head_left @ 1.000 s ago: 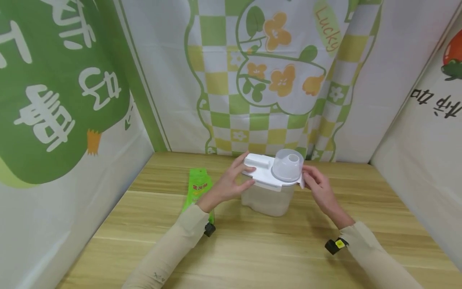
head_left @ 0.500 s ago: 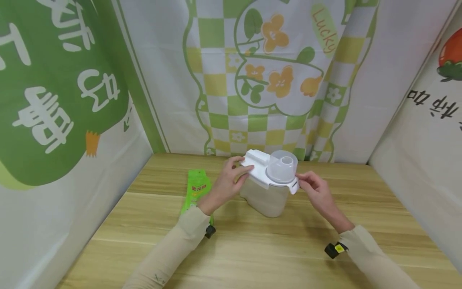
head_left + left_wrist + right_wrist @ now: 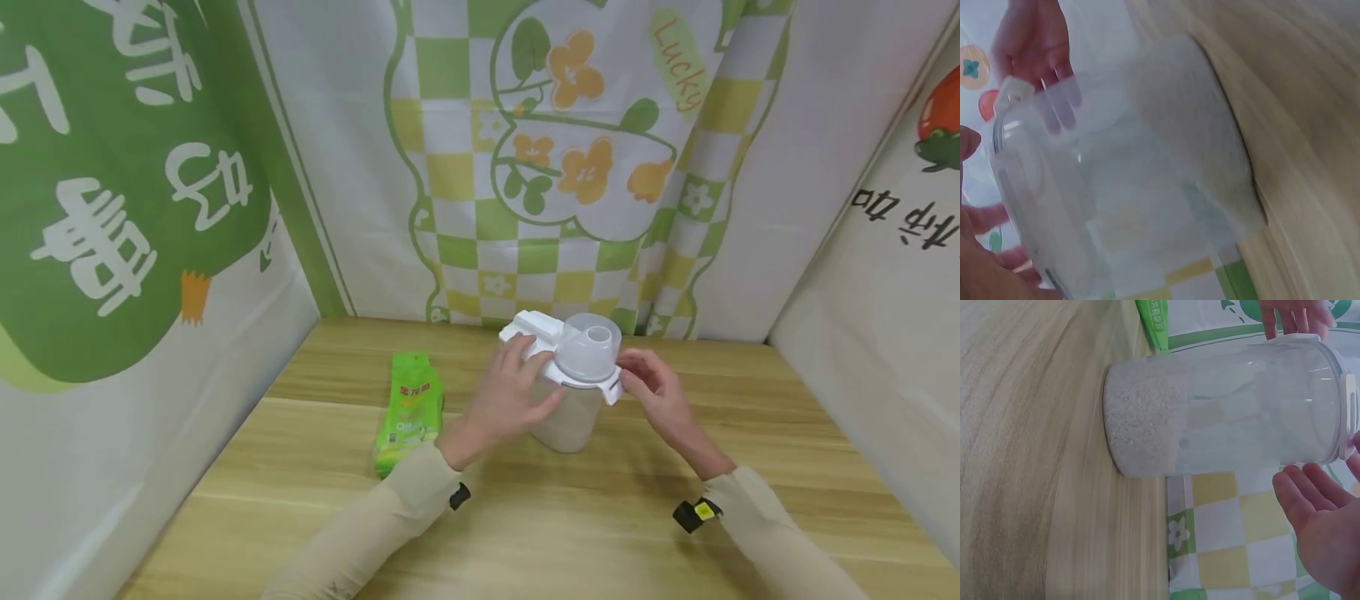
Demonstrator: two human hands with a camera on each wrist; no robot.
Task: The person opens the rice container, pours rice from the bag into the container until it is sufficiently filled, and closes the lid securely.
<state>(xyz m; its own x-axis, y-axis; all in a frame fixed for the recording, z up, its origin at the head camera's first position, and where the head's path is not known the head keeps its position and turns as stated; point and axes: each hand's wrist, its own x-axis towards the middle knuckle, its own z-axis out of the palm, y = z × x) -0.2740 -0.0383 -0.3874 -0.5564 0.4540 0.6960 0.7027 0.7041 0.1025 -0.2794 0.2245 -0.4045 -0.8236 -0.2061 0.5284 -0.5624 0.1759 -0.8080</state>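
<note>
A translucent storage container (image 3: 566,425) with a white lid (image 3: 534,323) stands upright on the table. White rice (image 3: 1144,419) fills its lower part in the right wrist view. Upside down on the lid's right side sits a clear measuring cup (image 3: 588,346). My left hand (image 3: 498,404) reaches over the front edge of the lid with its fingers spread, the thumb lower at the container's front. At the right end, the thumb and a finger of my right hand (image 3: 660,396) pinch a white latch (image 3: 612,388), which slants outward; its other fingers are extended beside the container.
A green packet (image 3: 408,417) lies on the wooden table (image 3: 570,533), left of the container and near my left forearm. A patterned curtain (image 3: 465,208) hangs close behind the container, and printed fabric walls (image 3: 885,333) border the table's sides.
The container has turned, bringing its right latch toward me. My left hand has slid right, from the lid's left end to its front edge. My right hand stays at the latch.
</note>
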